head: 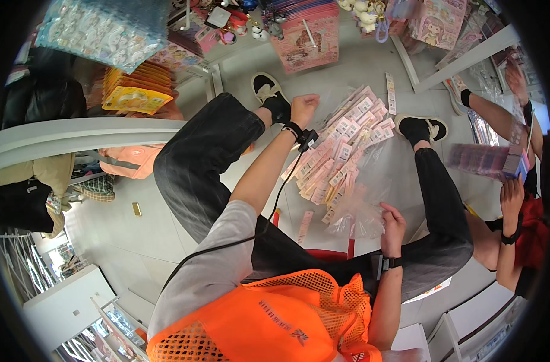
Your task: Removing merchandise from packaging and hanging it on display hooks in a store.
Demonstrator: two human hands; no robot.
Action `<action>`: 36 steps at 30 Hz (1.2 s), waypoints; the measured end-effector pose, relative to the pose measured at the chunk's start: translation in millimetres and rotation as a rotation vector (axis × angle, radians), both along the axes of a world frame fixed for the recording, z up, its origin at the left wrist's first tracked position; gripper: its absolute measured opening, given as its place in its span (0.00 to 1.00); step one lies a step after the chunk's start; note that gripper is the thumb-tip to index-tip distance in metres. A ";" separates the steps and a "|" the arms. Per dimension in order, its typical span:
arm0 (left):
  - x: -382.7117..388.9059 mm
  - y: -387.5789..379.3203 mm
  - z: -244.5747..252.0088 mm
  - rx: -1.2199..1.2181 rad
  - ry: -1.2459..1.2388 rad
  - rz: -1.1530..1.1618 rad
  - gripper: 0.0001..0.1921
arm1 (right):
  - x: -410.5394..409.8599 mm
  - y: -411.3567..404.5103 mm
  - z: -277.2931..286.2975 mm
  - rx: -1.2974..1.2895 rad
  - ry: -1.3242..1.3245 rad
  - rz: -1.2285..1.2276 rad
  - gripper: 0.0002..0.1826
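Observation:
A heap of pale pink and cream packets with barcode labels (343, 135) lies on the floor between my feet, partly under clear film. My right hand (392, 231), wearing a wrist device, has its fingers closed on the crumpled end of a clear plastic bag (354, 217). My left hand (304, 108) hovers by the far left side of the heap, fingers curled. Clear film shows close to its fingertips, but whether it grips the film is unclear. Single packets lie apart from the heap: one upper right (391, 92), one nearer me (305, 227).
Metal display racks (85, 135) with hanging goods stand left and ahead. Yellow packs (139, 97) and pink packs (306, 45) hang from hooks. At right, another person's hand (512, 194) supports a stack of purple packs (483, 160). A black cable (220, 248) crosses my left arm.

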State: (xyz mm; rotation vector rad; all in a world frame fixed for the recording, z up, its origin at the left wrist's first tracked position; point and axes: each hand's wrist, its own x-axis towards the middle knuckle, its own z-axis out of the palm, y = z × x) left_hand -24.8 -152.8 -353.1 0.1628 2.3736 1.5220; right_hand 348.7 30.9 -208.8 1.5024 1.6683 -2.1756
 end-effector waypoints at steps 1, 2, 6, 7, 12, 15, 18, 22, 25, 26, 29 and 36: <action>0.6 2.3 20.9 0.154 0.080 0.055 0.11 | 1.0 -0.7 -2.3 0.021 0.019 -0.023 0.16; -3.0 4.0 38.8 0.154 0.084 0.055 0.11 | 3.2 -1.9 -5.3 0.021 0.023 -0.023 0.16; -20.2 -4.2 61.7 0.279 0.071 -0.045 0.09 | 2.0 -8.3 -19.5 0.010 0.084 -0.004 0.16; -16.3 -9.7 55.5 0.185 0.076 -0.062 0.09 | 2.8 -11.4 -17.9 0.037 0.080 -0.011 0.16; 61.7 -57.3 -14.7 -0.495 0.127 0.033 0.08 | 1.5 -9.3 -17.9 0.069 0.044 -0.105 0.21; 120.8 -131.3 -64.5 -0.754 -0.078 0.084 0.16 | -0.7 -8.1 -27.6 0.127 0.044 -0.085 0.27; 168.1 -124.5 -61.5 -0.982 -0.450 0.013 0.26 | 3.4 3.2 -32.4 0.147 0.071 -0.173 0.33; 179.1 -129.5 -66.1 -1.143 -0.542 0.152 0.25 | -23.0 -2.4 -57.8 0.013 0.232 -0.254 0.43; 208.8 -130.8 -73.7 -0.996 -0.772 -0.229 0.18 | -1.4 9.1 -113.6 0.057 -0.114 -0.040 0.41; 223.9 -135.3 -88.7 -1.105 -0.719 -0.289 0.16 | 4.4 12.8 -142.1 0.087 -0.316 0.137 0.37; 222.8 -171.7 -147.2 -1.100 -0.990 -0.557 0.17 | -32.0 9.4 -207.6 0.315 -0.319 0.733 0.23; 341.5 -105.7 -193.2 -0.704 -1.087 -1.288 0.14 | 27.8 25.3 -253.2 0.684 -0.949 1.438 0.17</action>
